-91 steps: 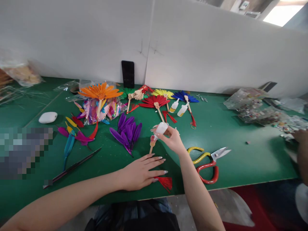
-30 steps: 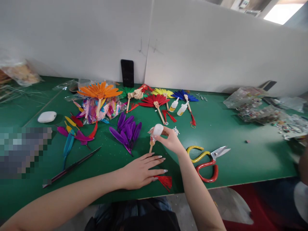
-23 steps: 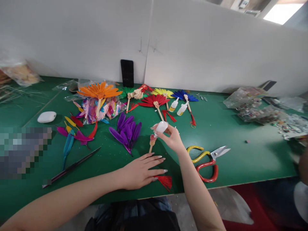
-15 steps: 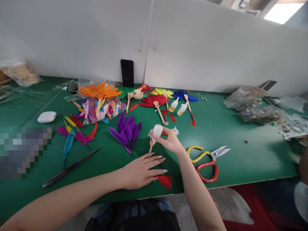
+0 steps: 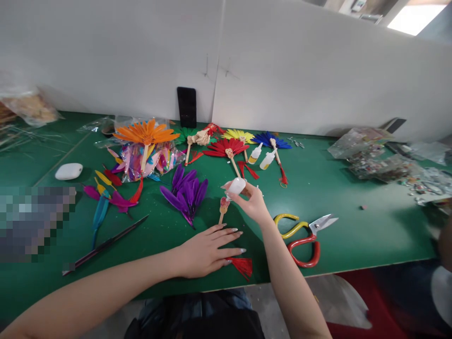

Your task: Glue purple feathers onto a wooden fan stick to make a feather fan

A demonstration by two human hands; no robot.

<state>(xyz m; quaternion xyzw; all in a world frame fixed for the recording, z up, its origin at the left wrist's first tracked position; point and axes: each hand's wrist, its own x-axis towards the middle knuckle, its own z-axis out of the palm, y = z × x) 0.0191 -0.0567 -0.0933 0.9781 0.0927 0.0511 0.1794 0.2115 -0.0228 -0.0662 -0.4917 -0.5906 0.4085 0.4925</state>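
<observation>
My right hand (image 5: 252,203) grips a small white glue bottle (image 5: 236,186), its nozzle tilted down toward the carved top of a wooden fan stick (image 5: 223,207) lying on the green table (image 5: 353,226). My left hand (image 5: 208,252) lies flat with fingers spread on the table, pressing the lower end of the stick next to a red tassel (image 5: 242,266). A bunch of purple feathers (image 5: 186,194) lies just left of the stick.
Red and yellow scissors (image 5: 303,235) lie right of my right hand. Finished feather fans (image 5: 226,147) in orange, red, yellow and blue, two more glue bottles (image 5: 262,157), loose feathers (image 5: 106,193) and a black phone (image 5: 187,107) fill the back. Another person's arm (image 5: 443,240) shows at the right edge.
The glue bottle in my right hand dabs down onto the stick's top and lifts again, ending slightly raised and tilted. My left hand stays put.
</observation>
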